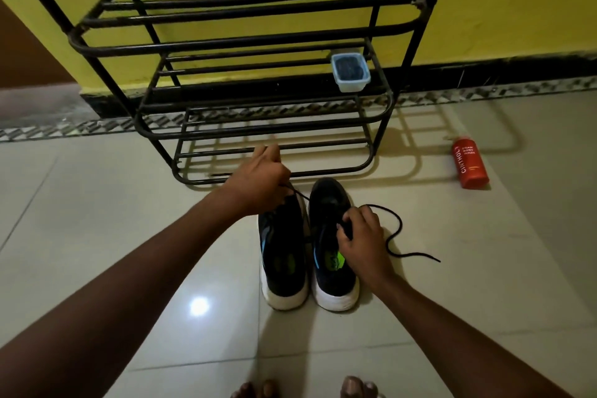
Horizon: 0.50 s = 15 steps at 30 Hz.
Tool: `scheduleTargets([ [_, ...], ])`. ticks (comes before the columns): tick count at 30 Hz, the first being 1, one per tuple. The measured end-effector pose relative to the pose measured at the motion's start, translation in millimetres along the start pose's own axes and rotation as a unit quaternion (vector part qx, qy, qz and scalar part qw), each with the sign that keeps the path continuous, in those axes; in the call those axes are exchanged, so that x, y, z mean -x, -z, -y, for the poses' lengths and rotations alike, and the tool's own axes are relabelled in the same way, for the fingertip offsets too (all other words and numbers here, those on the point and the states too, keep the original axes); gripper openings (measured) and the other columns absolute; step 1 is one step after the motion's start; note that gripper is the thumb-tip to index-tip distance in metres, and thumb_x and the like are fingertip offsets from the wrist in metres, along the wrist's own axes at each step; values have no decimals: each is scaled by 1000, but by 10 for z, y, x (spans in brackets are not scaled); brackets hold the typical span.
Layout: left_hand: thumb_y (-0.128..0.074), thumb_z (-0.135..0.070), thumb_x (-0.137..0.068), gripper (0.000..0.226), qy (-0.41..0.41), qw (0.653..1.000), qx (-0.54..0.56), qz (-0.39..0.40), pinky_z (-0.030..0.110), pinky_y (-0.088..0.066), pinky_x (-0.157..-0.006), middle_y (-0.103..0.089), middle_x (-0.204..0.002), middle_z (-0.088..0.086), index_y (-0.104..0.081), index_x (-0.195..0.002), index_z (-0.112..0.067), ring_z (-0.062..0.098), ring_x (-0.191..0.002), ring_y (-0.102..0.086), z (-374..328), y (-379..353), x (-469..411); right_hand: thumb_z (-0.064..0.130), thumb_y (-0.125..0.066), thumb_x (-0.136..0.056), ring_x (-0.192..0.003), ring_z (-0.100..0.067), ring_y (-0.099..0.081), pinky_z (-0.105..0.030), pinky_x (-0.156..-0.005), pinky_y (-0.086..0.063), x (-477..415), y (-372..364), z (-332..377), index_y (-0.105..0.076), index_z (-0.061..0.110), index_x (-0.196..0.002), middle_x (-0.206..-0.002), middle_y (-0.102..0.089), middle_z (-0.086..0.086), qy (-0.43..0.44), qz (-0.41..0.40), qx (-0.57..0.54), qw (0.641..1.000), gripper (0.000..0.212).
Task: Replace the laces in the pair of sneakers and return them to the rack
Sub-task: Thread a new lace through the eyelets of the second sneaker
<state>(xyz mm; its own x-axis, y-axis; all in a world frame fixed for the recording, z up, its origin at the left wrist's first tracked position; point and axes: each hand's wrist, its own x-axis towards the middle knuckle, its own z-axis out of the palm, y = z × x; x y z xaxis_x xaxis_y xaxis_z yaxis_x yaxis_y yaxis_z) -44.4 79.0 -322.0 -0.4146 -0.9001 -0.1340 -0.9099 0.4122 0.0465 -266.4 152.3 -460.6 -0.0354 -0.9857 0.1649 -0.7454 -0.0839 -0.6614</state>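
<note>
Left sneaker (282,255) and right sneaker (329,271) are being kept side by side on the floor (129,203), toes toward the rack (245,42), just in front of it. Black lace (395,229) is being worked. One end is being pinched taut in the left hand (261,178), fingers curled. The right hand (361,236) fingers are being clamped on it at the right sneaker's eyelets. The other end is being left looped on the floor, right side.

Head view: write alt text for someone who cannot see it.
A person's left hand holds one end of a black lace while the right hand pinches it at the right sneaker, beside the left sneaker on the floor. A black rack stands behind.
</note>
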Motion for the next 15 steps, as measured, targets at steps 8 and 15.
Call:
scheduleTargets([
  [8, -56, -37, -102, 21, 39, 960, 271, -56, 56, -47, -95, -65, -99, 4, -63, -95, -19, 24, -98, -61, -130, 230, 105, 17, -51, -97, -105, -30, -49, -33, -83, -37, -299, 82, -72, -64, 20, -118, -114, -53, -8, -86, -63, -32, 994, 24],
  [15, -56, -24, -103, 10, 33, 918, 368, -143, 29, -50, -56, -64, -70, -1, -62, -98, -18, 13, -63, -65, -264, 274, 168, 23, -70, -86, -121, -27, -35, -41, -96, -38, -693, 242, -125, -63, 28, -83, -121, -46, 1, -85, 133, 42, 987, 9],
])
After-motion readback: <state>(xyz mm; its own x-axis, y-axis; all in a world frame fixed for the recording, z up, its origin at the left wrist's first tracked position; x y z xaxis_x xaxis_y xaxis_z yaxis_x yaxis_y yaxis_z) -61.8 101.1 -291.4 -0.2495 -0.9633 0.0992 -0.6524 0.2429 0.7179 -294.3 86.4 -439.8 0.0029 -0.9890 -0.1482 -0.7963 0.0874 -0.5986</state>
